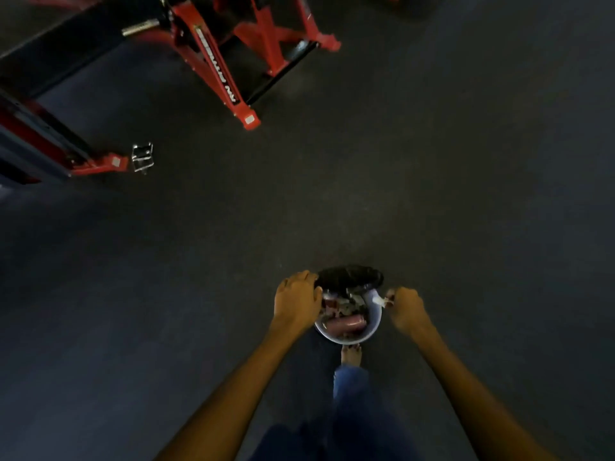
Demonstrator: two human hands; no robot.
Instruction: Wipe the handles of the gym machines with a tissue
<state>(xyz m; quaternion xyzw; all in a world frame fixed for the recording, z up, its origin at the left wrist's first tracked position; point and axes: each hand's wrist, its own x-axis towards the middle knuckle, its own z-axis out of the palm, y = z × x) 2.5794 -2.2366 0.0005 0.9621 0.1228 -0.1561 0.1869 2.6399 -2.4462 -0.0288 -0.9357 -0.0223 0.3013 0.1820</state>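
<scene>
Two bare arms reach down and forward from the bottom edge of the view. The left hand [296, 302] lies over the left rim of a small round pale grey plastic bin [374, 322], fingers curled down over the edge and gripping it. The right hand [404, 307] is just beside the bin's right rim, its fingertips pinching a small crumpled white tissue [378, 300] that sits at the rim.

The bin stands on a dark speckled rubber gym floor [466, 161], near the lower middle of the view. Inside it is a jumble of rubbish, including a reddish cylindrical item; the rest is too blurred to identify. A black lid [349, 276] rises at the bin's far edge. A bare foot [351, 356] and a blue denim trouser leg [351, 387] show directly below the bin.

Well apart, in the upper left corner, stand red and black steel gym machines [219, 71] with angled frame legs resting on the floor. A small shiny metal pedal-like part [142, 157] lies beside one red foot at the left.
</scene>
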